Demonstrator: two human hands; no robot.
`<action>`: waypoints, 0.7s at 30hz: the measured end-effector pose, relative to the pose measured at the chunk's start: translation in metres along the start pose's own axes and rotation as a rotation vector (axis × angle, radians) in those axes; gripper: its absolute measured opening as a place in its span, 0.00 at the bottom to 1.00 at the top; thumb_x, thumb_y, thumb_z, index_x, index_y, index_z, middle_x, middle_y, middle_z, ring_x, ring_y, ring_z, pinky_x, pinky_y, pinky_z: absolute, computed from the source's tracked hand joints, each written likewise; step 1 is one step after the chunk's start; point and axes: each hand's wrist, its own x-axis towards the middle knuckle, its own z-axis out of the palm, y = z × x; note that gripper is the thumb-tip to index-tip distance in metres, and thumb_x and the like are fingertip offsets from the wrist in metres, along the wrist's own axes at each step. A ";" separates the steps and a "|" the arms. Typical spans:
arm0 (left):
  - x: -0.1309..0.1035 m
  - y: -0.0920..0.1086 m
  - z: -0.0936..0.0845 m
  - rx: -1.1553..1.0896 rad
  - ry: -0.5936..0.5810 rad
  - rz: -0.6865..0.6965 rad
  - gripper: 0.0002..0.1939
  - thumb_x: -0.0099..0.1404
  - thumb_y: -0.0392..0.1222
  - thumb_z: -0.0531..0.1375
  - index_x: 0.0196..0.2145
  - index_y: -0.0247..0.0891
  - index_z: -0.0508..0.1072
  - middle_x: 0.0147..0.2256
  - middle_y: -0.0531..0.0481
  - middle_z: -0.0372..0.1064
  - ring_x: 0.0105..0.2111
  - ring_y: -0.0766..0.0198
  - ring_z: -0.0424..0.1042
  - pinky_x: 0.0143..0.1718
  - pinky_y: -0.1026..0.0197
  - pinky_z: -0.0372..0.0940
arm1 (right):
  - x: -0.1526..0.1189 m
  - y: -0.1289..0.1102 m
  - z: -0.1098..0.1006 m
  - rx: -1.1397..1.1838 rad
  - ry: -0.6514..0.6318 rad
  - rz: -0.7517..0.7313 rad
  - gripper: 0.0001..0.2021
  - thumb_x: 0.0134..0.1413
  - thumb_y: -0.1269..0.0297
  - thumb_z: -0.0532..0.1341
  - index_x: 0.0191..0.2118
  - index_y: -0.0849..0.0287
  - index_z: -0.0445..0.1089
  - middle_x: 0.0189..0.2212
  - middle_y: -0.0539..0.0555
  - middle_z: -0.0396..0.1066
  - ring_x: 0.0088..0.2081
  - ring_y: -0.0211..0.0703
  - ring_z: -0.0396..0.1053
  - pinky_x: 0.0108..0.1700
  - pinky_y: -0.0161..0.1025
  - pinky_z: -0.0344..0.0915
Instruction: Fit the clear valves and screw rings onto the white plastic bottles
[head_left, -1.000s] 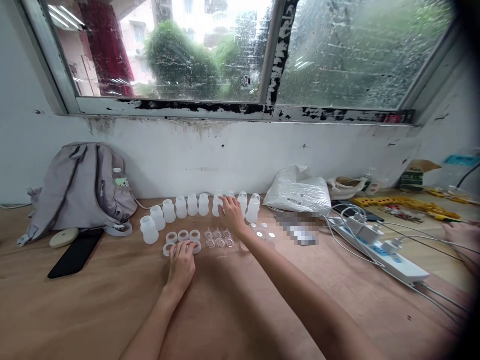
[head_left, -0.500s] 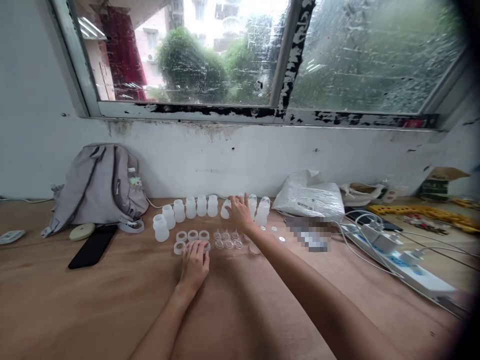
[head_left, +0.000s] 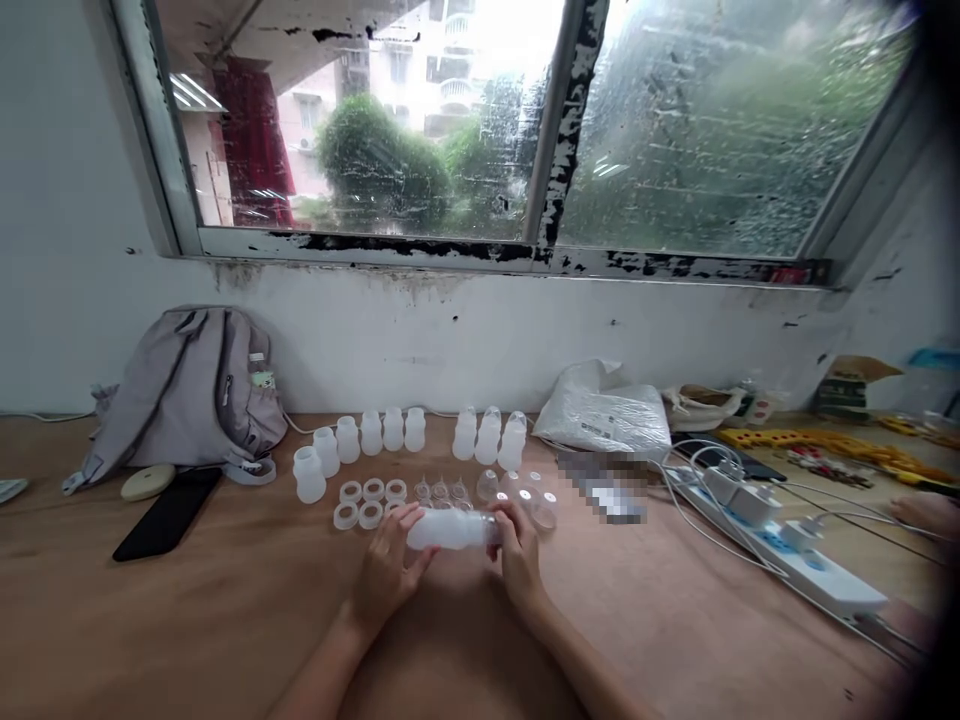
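Note:
A frosted white bottle (head_left: pixel 448 529) lies sideways between my hands, low over the wooden table. My left hand (head_left: pixel 390 572) holds its left end, and the fingers of my right hand (head_left: pixel 516 555) are closed round the clear cap at its right end. Behind stand several open frosted bottles (head_left: pixel 371 433) in a curved row, with three capped bottles (head_left: pixel 488 437) to their right. Nearer lie several white rings (head_left: pixel 373 489), several clear nipple-shaped pieces (head_left: pixel 440 487) and several clear domed caps (head_left: pixel 544 510), some partly hidden by my hands and the held bottle.
At the left are a grey backpack (head_left: pixel 195 390), a round cream object (head_left: pixel 148 482) and a black phone (head_left: pixel 166 514). A plastic package (head_left: pixel 604 410) rests against the wall. A power strip (head_left: pixel 795 550) with cables lies right, near another person's hand (head_left: pixel 926 510).
My right hand has come back from the bottle row to the front, now with a bottle. My left hand has left the rings and holds the bottle's other end. The view has shifted slightly.

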 end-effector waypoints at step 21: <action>-0.002 0.017 0.006 -0.002 -0.256 0.164 0.26 0.56 0.50 0.55 0.50 0.35 0.59 0.39 0.43 0.70 0.33 0.60 0.70 0.34 0.61 0.65 | -0.007 0.001 0.004 -0.141 -0.031 -0.126 0.17 0.52 0.60 0.48 0.16 0.58 0.51 0.13 0.45 0.51 0.17 0.32 0.49 0.20 0.32 0.44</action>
